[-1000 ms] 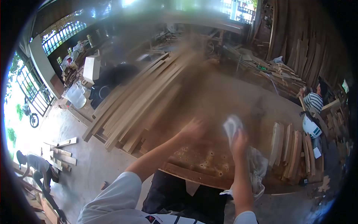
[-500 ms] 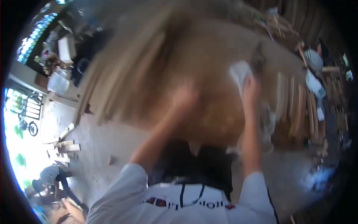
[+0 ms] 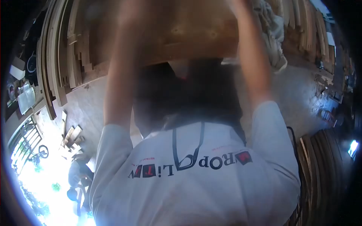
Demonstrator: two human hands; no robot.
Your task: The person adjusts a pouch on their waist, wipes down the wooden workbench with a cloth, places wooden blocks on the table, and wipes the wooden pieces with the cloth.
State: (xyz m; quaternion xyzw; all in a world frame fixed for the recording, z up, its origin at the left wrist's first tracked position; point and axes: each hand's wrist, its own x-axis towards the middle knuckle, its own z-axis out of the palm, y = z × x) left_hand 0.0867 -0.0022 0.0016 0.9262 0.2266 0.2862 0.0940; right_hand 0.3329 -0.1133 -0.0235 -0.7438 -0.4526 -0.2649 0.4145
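Note:
My left hand (image 3: 130,8) is a blur at the top edge, above a brown wooden worktop, and its fingers do not show clearly. At the top right of that worktop (image 3: 188,43), my right hand (image 3: 238,6) is mostly cut off by the frame edge. Whatever it may hold is out of sight. A crumpled pale cloth (image 3: 277,35) hangs over the worktop's side, just right of my right forearm.
Long wooden strips (image 3: 56,49) lie stacked on the left, with more upright boards (image 3: 301,22) at the upper right. Wood offcuts (image 3: 71,137) are scattered on the floor. Another person (image 3: 79,175) bends down at the lower left. Dark planks (image 3: 320,169) stand at lower right.
The view has tilted down toward my shirt, so both hands now sit at the top edge. The white cloth-like piece seen in my right hand earlier is no longer visible there.

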